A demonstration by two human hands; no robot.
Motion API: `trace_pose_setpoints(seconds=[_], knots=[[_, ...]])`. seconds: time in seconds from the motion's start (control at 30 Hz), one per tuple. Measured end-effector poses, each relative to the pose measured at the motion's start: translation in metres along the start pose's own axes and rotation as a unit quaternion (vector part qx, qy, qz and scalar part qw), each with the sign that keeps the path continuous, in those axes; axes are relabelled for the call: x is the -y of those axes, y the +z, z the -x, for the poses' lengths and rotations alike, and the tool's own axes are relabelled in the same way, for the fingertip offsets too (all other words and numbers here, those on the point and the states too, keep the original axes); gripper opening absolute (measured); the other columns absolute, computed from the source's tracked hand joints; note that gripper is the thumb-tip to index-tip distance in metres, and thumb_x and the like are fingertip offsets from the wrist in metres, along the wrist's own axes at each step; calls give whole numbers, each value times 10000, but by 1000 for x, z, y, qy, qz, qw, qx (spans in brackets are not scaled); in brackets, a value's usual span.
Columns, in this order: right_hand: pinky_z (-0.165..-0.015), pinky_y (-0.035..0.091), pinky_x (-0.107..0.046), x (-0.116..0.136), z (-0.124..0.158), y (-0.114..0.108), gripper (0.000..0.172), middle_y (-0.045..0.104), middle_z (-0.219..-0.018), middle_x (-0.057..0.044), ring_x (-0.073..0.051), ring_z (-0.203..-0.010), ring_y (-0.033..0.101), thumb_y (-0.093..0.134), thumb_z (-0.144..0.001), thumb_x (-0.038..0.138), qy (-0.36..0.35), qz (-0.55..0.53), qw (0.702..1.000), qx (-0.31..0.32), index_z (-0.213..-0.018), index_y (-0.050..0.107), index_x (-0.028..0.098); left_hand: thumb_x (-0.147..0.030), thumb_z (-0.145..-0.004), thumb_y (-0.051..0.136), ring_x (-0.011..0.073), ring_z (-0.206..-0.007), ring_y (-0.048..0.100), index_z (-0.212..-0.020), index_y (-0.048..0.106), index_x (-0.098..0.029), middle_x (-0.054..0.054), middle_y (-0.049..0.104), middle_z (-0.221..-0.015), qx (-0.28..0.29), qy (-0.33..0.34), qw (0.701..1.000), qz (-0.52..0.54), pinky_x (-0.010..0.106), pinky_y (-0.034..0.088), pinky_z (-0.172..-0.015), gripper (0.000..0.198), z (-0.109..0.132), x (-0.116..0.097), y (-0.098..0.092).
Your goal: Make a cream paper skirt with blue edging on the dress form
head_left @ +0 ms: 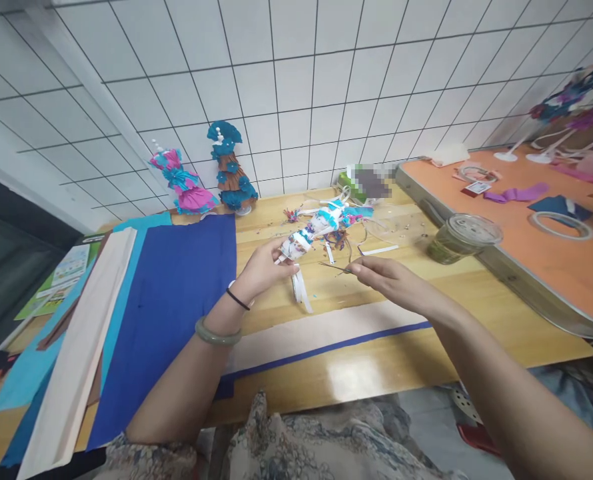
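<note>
In my left hand is a small doll-like form wrapped in white and bright blue paper, tilted with its far end away from me. My fingers close round its near end. My right hand pinches a pair of thin, dark tweezers, their tips pointing left, just short of the form and apart from it. White strips hang or lie below my left hand; I cannot tell which. Another white strip lies on the table beyond my right hand, among small paper scraps.
Crepe paper sheets, including a dark blue one, cover the left side. Two paper-dressed figures, one pink-blue and one brown-teal, stand by the tiled wall. A lidded plastic cup stands right, beside an orange surface with tape rolls.
</note>
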State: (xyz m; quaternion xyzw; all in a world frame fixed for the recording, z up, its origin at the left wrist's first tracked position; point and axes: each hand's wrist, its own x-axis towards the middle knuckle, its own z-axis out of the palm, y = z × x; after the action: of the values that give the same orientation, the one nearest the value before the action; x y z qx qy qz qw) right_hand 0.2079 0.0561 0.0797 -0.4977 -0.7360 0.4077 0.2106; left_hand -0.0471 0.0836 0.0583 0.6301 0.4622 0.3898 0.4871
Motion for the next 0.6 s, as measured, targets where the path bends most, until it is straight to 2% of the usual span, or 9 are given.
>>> trace_pose_setpoints(seconds=[0.1,0.27,0.6], knots=[[-601,373,-269,15,-16,-1,494,541,-702,-14,-156,-660,480,438,-810,636,-26,28,999,38,-809,617,176,-151,-587,720,120,-742,544,-1094,594,-115,41,621,-911,13,-5,1000,12,240,442,-712,524,3,-2,-1],[-556,331,-262,23,-36,-3,527,495,-634,0,-142,-607,448,423,-793,674,-44,78,993,80,-729,585,176,-131,-571,728,102,-735,532,-1144,569,-109,46,620,-948,18,-30,998,52,223,431,-708,595,9,-10,0],[-501,264,-257,35,-46,-2,498,347,-589,35,-104,-536,337,406,-828,639,-52,132,984,106,-609,426,192,-124,-552,741,82,-646,485,-1108,594,-104,2,596,-777,30,-54,997,54,224,426,-665,575,12,-12,-1]])
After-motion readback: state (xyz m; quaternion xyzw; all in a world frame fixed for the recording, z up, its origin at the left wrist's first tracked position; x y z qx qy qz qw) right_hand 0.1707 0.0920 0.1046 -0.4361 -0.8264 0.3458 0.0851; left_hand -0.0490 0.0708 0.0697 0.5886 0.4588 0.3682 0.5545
